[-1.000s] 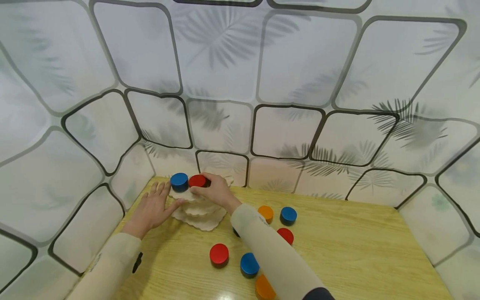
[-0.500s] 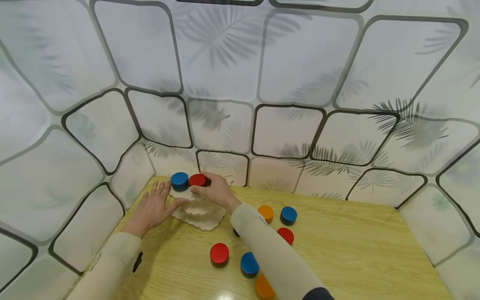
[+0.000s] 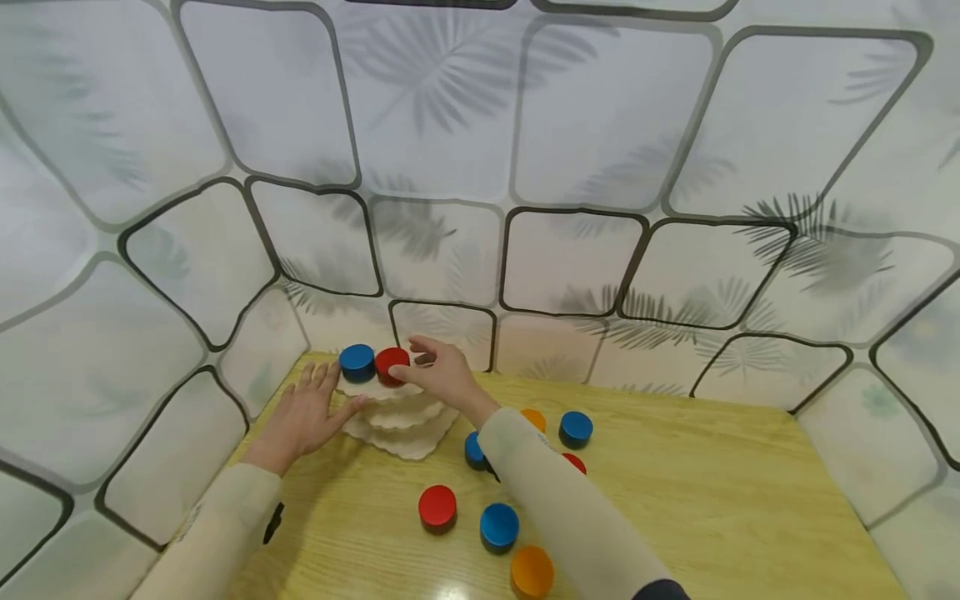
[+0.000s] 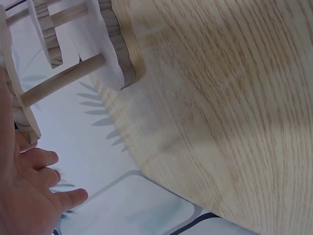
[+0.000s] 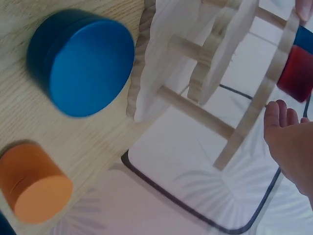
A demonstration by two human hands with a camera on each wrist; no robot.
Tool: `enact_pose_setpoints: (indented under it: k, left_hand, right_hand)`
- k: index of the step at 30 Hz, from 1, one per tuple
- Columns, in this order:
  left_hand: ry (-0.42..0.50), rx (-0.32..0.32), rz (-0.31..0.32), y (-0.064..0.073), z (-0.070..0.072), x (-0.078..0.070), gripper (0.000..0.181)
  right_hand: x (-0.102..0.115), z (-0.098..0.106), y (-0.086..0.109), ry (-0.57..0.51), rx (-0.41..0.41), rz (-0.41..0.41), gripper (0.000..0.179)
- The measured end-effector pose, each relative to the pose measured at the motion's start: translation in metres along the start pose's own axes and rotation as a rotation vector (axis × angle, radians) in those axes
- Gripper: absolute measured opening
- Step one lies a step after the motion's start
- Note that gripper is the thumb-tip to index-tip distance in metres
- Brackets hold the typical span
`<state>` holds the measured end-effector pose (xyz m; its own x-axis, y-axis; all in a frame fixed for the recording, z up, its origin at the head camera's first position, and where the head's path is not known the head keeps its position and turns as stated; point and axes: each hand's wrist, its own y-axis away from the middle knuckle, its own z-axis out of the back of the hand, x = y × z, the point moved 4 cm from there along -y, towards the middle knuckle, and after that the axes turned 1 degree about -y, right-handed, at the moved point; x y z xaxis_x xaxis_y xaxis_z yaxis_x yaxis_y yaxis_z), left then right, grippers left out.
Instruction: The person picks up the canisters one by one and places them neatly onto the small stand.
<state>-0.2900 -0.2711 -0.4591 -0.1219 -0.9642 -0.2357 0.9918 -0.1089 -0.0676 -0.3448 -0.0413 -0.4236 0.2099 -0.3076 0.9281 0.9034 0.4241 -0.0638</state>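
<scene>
A tiered wooden stand [image 3: 401,415] with scalloped shelves and round posts [image 4: 63,81] stands in the far left corner of the table. On its top shelf sit a squat blue cylinder [image 3: 357,363] and, right beside it, a squat red cylinder [image 3: 392,367]. My right hand [image 3: 446,377] is at the red cylinder's right side, fingers parted from it and loosely bent; the thumb overlaps its edge in the head view, contact unclear. My left hand [image 3: 303,421] lies along the stand's left side with spread fingers, its thumb against the shelves.
On the table are a red cylinder [image 3: 437,509], blue ones [image 3: 498,527] and an orange one [image 3: 532,572] in front. Others, including a blue cylinder [image 3: 576,429], lie farther right, some partly behind the right sleeve. Patterned walls [image 3: 573,262] enclose the back and left.
My right hand has let go of the red cylinder and drawn slightly back to the right. The red cylinder stays on the top shelf beside the blue one. My left hand keeps its place.
</scene>
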Motion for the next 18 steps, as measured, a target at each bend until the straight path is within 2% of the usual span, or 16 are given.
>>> enact_pose_setpoints:
  k: [8, 13, 18]
  left_hand:
    - [-0.002, -0.007, -0.018, -0.001, 0.0, 0.0, 0.097]
    - [-0.001, -0.007, -0.023, 0.0, -0.001, 0.0, 0.098]
    - [-0.003, -0.013, -0.028, 0.001, 0.0, -0.001, 0.097]
  right_hand:
    - [-0.008, 0.036, 0.024, -0.007, -0.035, 0.038, 0.059]
    - [-0.022, 0.058, 0.045, 0.008, -0.034, 0.06, 0.057]
    - [-0.036, 0.079, 0.067, 0.013, -0.023, 0.047, 0.057]
